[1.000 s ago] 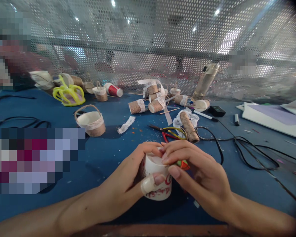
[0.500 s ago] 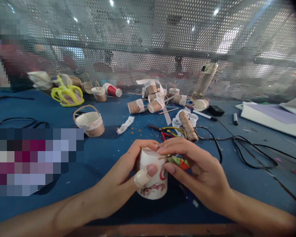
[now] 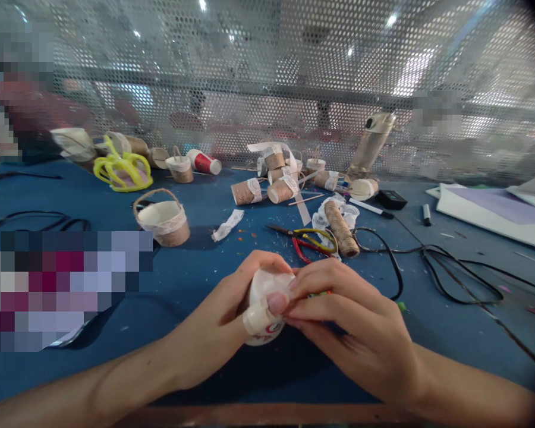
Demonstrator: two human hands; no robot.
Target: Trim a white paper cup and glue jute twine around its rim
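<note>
A white paper cup (image 3: 267, 284) with red printing is held low over the front of the table, tilted. My left hand (image 3: 236, 303) wraps round its left side, the thumb, with a pale bandage on it, lying across the front. At the cup's right edge, my right hand (image 3: 356, 315) pinches with thumb and fingers pressed together; whether something thin is between the tips is hidden. A bit of colourful wrapper shows behind the right fingers. Just beyond the hands lie scissors (image 3: 314, 241) with red and yellow handles, beside a roll of twine (image 3: 341, 227) on white lace.
A twine-and-lace basket (image 3: 164, 223) stands left of centre, near a lace strip (image 3: 228, 224). Several twine-wrapped cups (image 3: 282, 190) lie at the back, with a yellow crown-like shape (image 3: 123, 172) and a bottle (image 3: 370, 145). Black cable (image 3: 446, 291) loops across the right; perforated metal closes the far side.
The cup has tipped and its printed side is now mostly covered. My right hand has moved slightly left and down, its fingers closing together at the cup's edge.
</note>
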